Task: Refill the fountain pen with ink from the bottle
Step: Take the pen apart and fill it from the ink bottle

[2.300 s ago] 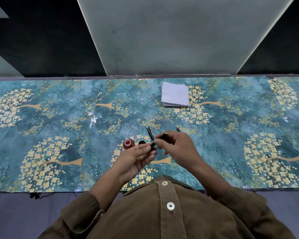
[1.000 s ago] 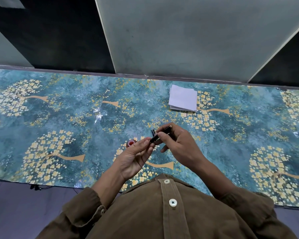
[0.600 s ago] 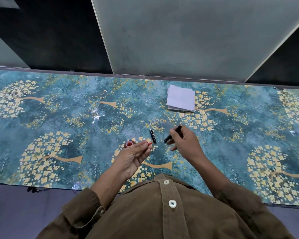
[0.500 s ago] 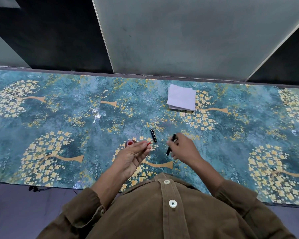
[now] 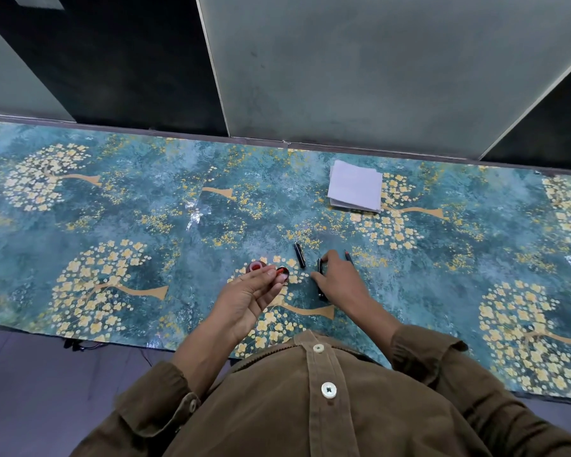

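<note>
Teal oilcloth (image 5: 145, 225) printed with yellow blossom trees covers the table in the single head view, and we look straight down on it over a brown corduroy shirt (image 5: 327, 407).

Our left hand (image 5: 248, 301) hovers palm up over the cloth, its fingers curled together and pinching a small red-tipped part (image 5: 280, 273) at the fingertips; we cannot tell exactly what this piece is, only that it is thin and reddish. Just beyond those fingertips stands the ink bottle (image 5: 255, 266), open, with red ink showing in its mouth. A dark round piece (image 5: 283, 269), possibly the bottle's lid, lies just beside it to the right, partly hidden by our fingers.

Our right hand (image 5: 338, 280) is lowered onto the cloth with the fingers bent and the thumb and forefinger set on either side of a black pen barrel (image 5: 320, 278), which lies flat and points away from us. Whether the fingers actually grip it or merely touch it we cannot tell for sure, though they close narrowly around its upper part.

A second black pen piece (image 5: 300, 255) lies loose on the cloth, between the bottle and our right hand. A thin dark stick with a red tip (image 5: 349, 257) lies just beyond our right knuckles.

Farther back, near the wall edge, sits a folded white paper (image 5: 355, 191).
</note>
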Tool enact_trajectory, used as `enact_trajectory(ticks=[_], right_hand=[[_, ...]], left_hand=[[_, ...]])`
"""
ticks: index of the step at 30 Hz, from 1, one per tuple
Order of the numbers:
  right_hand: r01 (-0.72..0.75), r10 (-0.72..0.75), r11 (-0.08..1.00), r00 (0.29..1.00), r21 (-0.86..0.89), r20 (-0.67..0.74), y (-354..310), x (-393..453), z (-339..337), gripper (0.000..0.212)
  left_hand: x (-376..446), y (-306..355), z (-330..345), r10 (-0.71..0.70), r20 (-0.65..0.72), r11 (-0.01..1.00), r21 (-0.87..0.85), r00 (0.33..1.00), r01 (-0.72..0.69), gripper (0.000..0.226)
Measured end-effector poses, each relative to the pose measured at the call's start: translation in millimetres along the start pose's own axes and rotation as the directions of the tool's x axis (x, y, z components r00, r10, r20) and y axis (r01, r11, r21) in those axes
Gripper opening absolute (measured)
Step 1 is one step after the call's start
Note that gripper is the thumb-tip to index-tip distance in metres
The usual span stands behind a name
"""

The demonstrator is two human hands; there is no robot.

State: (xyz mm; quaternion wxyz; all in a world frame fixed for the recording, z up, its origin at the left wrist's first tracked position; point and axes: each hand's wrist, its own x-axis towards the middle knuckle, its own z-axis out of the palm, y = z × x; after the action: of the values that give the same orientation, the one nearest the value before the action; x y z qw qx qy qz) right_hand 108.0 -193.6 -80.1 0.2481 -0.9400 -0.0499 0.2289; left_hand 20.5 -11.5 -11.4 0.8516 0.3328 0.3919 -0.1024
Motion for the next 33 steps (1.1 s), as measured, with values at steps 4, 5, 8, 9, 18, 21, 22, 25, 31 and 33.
enact_trajectory(ticks=[4,5,8,9,18,21,22,25,31,33], right_hand=[[-0.042,0.042,0.995,0.999,0.093,-0.004,3,-2,2,0.045],[-0.051,0.052,0.99,0.999,0.128,-0.004,3,-5,1,0.047],[-0.014,0.022,0.988,0.999,0.153,-0.049,0,-17,-3,0.039],[0.012,-0.003,0.988,0.998,0.151,-0.059,-4,-23,-4,0.033],[-0.151,-0.067,0.601,0.969,0.785,0.237,-55,-61,-9,0.015],[-0.206,-0.017,0.474,0.97,0.856,0.242,-59,-65,-4,0.017],[-0.221,0.003,0.428,0.97,0.876,0.243,-62,-67,-1,0.019],[-0.249,0.068,0.306,0.968,0.919,0.24,-72,-69,11,0.017],[-0.241,0.149,0.156,0.964,0.958,0.219,-99,-73,40,0.01],[-0.207,0.164,0.186,0.97,0.96,0.178,-105,-75,44,0.008]], left_hand=[[-2,1,-2,0.009,-0.003,1.0,-0.01,1.0,-0.009,0.008],[-2,0,-4,0.011,-0.008,1.0,-0.011,1.0,-0.011,0.009],[-1,0,-8,0.01,-0.013,1.0,-0.01,1.0,-0.011,0.011],[-1,1,-9,0.009,-0.014,1.0,-0.01,1.0,-0.009,0.013],[8,7,-17,-0.023,0.018,0.997,0.08,1.0,0.022,0.017],[11,12,-23,-0.058,0.041,0.99,0.131,0.997,0.052,0.016],[11,13,-24,-0.073,0.055,0.986,0.155,0.996,0.064,0.014],[11,18,-29,-0.112,0.091,0.973,0.214,0.99,0.09,0.01],[12,41,-52,-0.149,0.124,0.962,0.25,0.981,0.114,0.009],[11,47,-57,-0.145,0.142,0.952,0.288,0.979,0.099,0.009]])
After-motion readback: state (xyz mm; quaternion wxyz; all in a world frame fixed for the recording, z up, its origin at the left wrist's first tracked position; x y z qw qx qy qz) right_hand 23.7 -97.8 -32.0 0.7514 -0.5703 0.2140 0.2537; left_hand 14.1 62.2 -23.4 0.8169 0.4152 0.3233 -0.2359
